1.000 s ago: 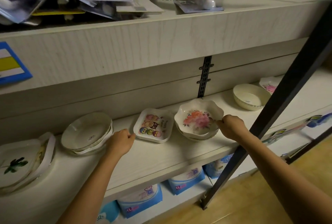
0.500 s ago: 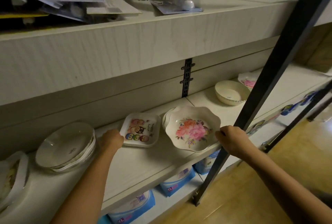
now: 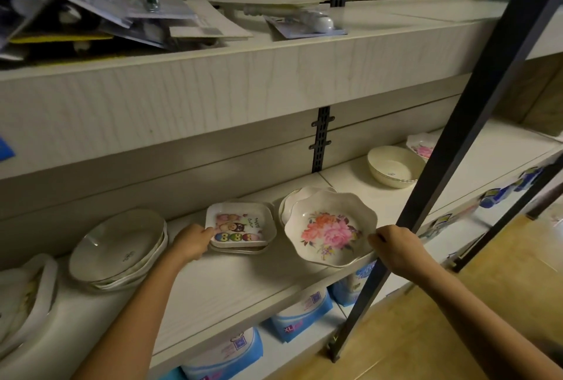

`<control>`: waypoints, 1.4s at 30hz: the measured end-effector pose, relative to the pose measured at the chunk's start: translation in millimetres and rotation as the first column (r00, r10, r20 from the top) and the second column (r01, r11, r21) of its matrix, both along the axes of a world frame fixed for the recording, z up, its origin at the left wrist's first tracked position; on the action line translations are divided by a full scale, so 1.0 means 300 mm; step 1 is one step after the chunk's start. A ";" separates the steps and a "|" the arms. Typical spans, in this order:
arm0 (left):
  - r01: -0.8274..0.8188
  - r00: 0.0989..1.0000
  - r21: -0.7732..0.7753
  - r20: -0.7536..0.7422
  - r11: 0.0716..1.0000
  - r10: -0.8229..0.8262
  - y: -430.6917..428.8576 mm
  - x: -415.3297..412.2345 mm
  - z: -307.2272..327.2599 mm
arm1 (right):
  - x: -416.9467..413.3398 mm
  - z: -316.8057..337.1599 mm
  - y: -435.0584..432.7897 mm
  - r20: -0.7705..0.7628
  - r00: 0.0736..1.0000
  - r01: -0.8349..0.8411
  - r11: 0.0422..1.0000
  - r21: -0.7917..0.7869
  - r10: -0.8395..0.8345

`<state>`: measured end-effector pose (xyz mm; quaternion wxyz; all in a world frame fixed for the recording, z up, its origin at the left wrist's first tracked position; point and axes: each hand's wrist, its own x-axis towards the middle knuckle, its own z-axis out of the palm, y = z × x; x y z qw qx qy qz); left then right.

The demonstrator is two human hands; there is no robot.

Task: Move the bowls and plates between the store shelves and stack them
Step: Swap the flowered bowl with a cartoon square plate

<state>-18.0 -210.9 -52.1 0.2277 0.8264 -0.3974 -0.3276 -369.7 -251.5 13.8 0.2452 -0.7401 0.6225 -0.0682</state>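
**At the middle shelf, a hand on each dish**

On the right, the right hand pinches the near right rim of the flower bowl, with the fingers curled tight around the edge. The bowl has a wavy rim and a pink and orange bloom printed inside. It tilts toward the camera and its near edge hangs over the front of the shelf. Whether its base touches the board cannot be told. Just behind it, partly covered, sits a stack of scalloped bowls.

The left hand grips the left edge of the square plate, thumb on top of the rim. The plate has cartoon owls printed on it. It is the top one on a short pile of square plates, just left of the flower bowl and apart from it.

Further left on the same shelf is a stack of round plates, leaning a little. More white dishes stand at the far left edge of the view. Well to the right sits a cream bowl, and past it a small flowered dish is half hidden by a black post. The post slants across the front of the shelving.

Blue and white packs fill the shelf below. Flat blister packs are heaped on the upper shelf. A wooden floor shows at lower right.
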 end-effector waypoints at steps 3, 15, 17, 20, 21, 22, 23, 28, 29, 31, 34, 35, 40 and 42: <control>-0.007 1.000 -0.069 -0.016 0.998 0.006 0.045 -0.004 0.027 | -0.013 0.008 0.012 0.018 1.000 0.008 1.000 -0.013 -0.008; 0.057 0.998 -0.265 0.027 0.963 -0.052 0.291 -0.112 0.137 | -0.114 0.010 0.188 0.121 0.992 0.032 0.998 -0.061 -0.025; 0.061 0.998 -0.281 -0.006 0.958 -0.065 0.320 -0.148 0.143 | -0.153 0.015 0.217 0.145 0.989 0.037 0.998 -0.058 -0.028; 0.070 0.997 -0.285 -0.014 0.956 -0.077 0.363 -0.208 0.159 | -0.213 0.020 0.247 0.149 0.988 0.047 0.998 -0.050 -0.039; 0.077 0.997 -0.281 -0.004 0.957 -0.081 0.372 -0.228 0.163 | -0.232 0.021 0.255 0.148 0.988 0.045 0.998 -0.052 -0.037; 0.081 0.997 -0.273 0.010 0.959 -0.081 0.380 -0.244 0.167 | -0.248 0.019 0.261 0.153 0.988 0.043 0.997 -0.056 -0.034; 0.086 0.996 -0.273 0.028 0.958 -0.082 0.384 -0.260 0.169 | -0.266 0.018 0.263 0.161 0.987 0.042 0.997 -0.062 -0.031; 0.097 0.995 -0.307 0.066 0.947 -0.080 0.403 -0.435 0.214 | -0.432 0.016 0.250 0.169 0.985 0.051 0.993 -0.105 -0.032; 0.096 0.995 -0.307 0.064 0.947 -0.080 0.407 -0.479 0.219 | -0.478 0.019 0.246 0.166 0.985 0.052 0.993 -0.110 -0.033; 0.098 0.995 -0.305 0.058 0.947 -0.084 0.413 -0.575 0.226 | -0.574 0.028 0.234 0.165 0.986 0.045 0.994 -0.104 -0.028; 0.083 0.997 -0.304 0.029 0.949 -0.078 0.411 -0.721 0.229 | -0.719 0.036 0.207 0.168 0.986 0.035 0.996 -0.086 -0.020; 0.079 0.997 -0.309 0.024 0.948 -0.076 0.406 -0.772 0.226 | -0.767 0.035 0.196 0.171 0.985 0.037 0.996 -0.084 -0.022; 0.047 0.998 -0.313 -0.030 0.949 -0.059 0.370 -1.020 0.202 | -1.004 0.027 0.139 0.150 0.988 0.052 0.995 -0.090 -0.038; 0.050 0.998 -0.301 -0.022 0.952 -0.059 0.343 -1.099 0.190 | -1.096 0.025 0.123 0.152 0.986 0.081 0.993 -0.081 -0.068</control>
